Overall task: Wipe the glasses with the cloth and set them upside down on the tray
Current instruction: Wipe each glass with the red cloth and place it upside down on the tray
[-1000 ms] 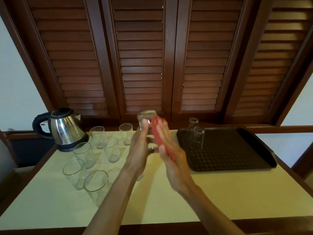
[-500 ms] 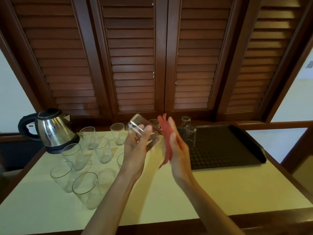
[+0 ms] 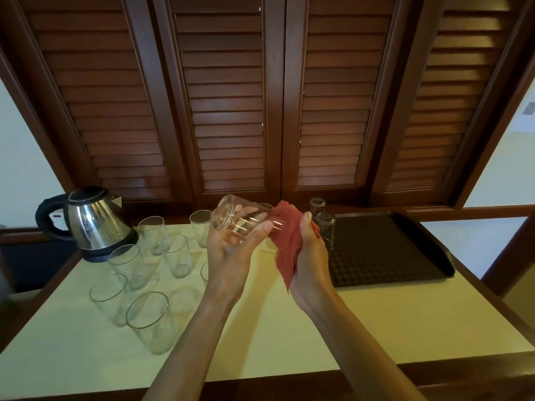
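Wiping in hand: the left hand (image 3: 231,244), at centre frame, grips a glass (image 3: 241,219) lying on its side, base toward the upper left and mouth toward the right hand (image 3: 308,256).
Cloth: the right hand's fingers are curled round a red cloth (image 3: 286,241); the cloth's top is bunched at the mouth of the glass, and its tail hangs down in front of the palm.
Hands: close together, joined through glass and cloth, both raised above the bench (image 3: 289,337).
Done so far: two glasses (image 3: 325,227) stand upside down on the dark tray (image 3: 390,256), right of centre, at its far left corner, one just behind the other.
Step judged: this looks like the third glass, with its rim or inside being wiped; turning it over and setting it down is not yet done.
Left to do: six unwiped glasses (image 3: 176,256) plainly stand mouth up on the bench in the lower left and middle left of the frame. Part of another shows just beside the left wrist, and one more rim may sit behind the held glass, though I cannot tell for sure.
Room on the tray: most of it lies bare to the right of the two finished glasses.
Progress judged: early, roughly a quarter through at best.
Other things: a steel kettle (image 3: 92,224) sits at the far left of the bench, near the waiting glasses; brown louvred shutters (image 3: 231,96) fill the upper frame.
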The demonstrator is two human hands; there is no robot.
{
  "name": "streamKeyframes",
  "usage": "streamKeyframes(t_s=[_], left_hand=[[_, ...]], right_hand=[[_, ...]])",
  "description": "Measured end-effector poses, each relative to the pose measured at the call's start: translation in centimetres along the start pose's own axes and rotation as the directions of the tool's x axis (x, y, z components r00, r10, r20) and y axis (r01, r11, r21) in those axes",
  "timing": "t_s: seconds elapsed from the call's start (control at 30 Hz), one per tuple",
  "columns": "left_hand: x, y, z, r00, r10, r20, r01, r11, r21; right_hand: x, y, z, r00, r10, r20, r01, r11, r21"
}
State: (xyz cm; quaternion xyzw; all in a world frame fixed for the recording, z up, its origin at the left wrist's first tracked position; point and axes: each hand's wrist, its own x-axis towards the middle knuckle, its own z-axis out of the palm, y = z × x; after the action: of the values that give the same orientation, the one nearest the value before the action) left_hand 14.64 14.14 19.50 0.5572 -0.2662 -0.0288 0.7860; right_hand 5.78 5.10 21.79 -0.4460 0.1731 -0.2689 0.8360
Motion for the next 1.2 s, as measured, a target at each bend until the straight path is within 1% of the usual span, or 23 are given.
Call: streamKeyframes(t_s=[0.1,0.2,0.27,0.37,0.47,0.53,0.6,0.67,0.7,0.73,0.77,0.8,0.83,0.87,0.9,0.93,0.97,1.0,1.07,1.2], left_hand=[[0.8,0.2,-0.5,1.000,-0.005,-0.028,0.005,1.000,0.006],[0.8,0.2,-0.6,0.998,-0.005,-0.067,0.008,0.999,0.048],[0.0,0.2,0.0,0.999,-0.005,-0.045,0.009,0.996,0.085],[-0.6,1.0,1.3,0.999,0.011,0.033,-0.013,0.997,0.071],[0.6,1.1,1.7,1.000,0.010,0.006,-0.010,0.998,0.061],[1.1,0.6,1.6,0.999,-0.018,-0.029,0.020,0.997,0.079],[1.2,-0.6,1.7,0.997,-0.073,-0.035,0.076,0.994,0.075],[1.2,-2.1,2.2,0.990,-0.141,-0.021,0.142,0.989,0.034],[1.2,-2.9,2.7,0.985,-0.170,-0.006,0.170,0.985,0.022],[1.2,-3.6,3.2,0.982,-0.191,0.010,0.191,0.981,0.028],[1.2,-4.2,3.8,0.978,-0.207,0.020,0.206,0.977,0.053],[1.3,-4.8,4.5,0.975,-0.220,0.029,0.217,0.972,0.087],[1.4,-5.4,5.2,0.972,-0.231,0.039,0.225,0.966,0.128],[1.6,-6.1,6.0,0.968,-0.245,0.051,0.234,0.958,0.169],[1.7,-7.0,6.7,0.965,-0.255,0.067,0.237,0.949,0.210],[1.8,-7.8,7.4,0.961,-0.261,0.092,0.232,0.940,0.250],[2.0,-8.7,8.1,0.957,-0.266,0.111,0.224,0.929,0.295],[2.2,-9.5,8.9,0.954,-0.272,0.124,0.217,0.915,0.340],[2.7,-11.3,10.2,0.941,-0.299,0.157,0.213,0.886,0.411],[2.8,-14.7,12.3,0.919,-0.346,0.187,0.219,0.845,0.488]], right_hand=[[-0.6,-0.3,-0.3,0.996,0.082,0.028,-0.083,0.996,0.043],[-0.8,-1.2,-0.5,0.997,0.071,-0.025,-0.069,0.996,0.061],[-0.3,-1.5,-0.5,0.997,0.066,-0.035,-0.065,0.998,0.027],[-0.4,-0.8,-1.0,0.991,0.130,-0.032,-0.130,0.991,-0.003],[-1.2,-1.1,-2.6,0.991,0.136,-0.009,-0.136,0.991,0.001],[-0.9,-2.2,-4.2,0.990,0.133,-0.052,-0.133,0.991,0.005],[0.1,-3.0,-6.3,0.986,0.106,-0.129,-0.114,0.992,-0.058],[1.7,-2.4,-8.9,0.976,-0.013,-0.219,-0.037,0.975,-0.220],[2.5,-1.4,-10.6,0.964,-0.133,-0.231,0.049,0.941,-0.335],[3.3,-0.2,-12.7,0.940,-0.270,-0.209,0.142,0.866,-0.479],[3.8,1.0,-14.7,0.903,-0.403,-0.148,0.222,0.733,-0.644],[4.4,2.3,-17.0,0.871,-0.489,-0.053,0.257,0.546,-0.797],[5.2,3.6,-19.3,0.863,-0.503,0.057,0.251,0.327,-0.911],[6.0,5.0,-21.7,0.868,-0.469,0.164,0.241,0.109,-0.964],[6.4,6.0,-23.5,0.893,-0.393,0.218,0.208,-0.069,-0.976],[6.5,6.6,-24.8,0.932,-0.304,0.198,0.154,-0.160,-0.975],[6.4,6.9,-25.5,0.964,-0.221,0.147,0.106,-0.188,-0.976],[6.2,7.0,-25.9,0.980,-0.166,0.109,0.080,-0.172,-0.982],[6.0,7.0,-26.2,0.982,-0.159,0.103,0.079,-0.150,-0.986],[6.1,7.1,-26.9,0.977,-0.155,0.146,0.118,-0.173,-0.978]])
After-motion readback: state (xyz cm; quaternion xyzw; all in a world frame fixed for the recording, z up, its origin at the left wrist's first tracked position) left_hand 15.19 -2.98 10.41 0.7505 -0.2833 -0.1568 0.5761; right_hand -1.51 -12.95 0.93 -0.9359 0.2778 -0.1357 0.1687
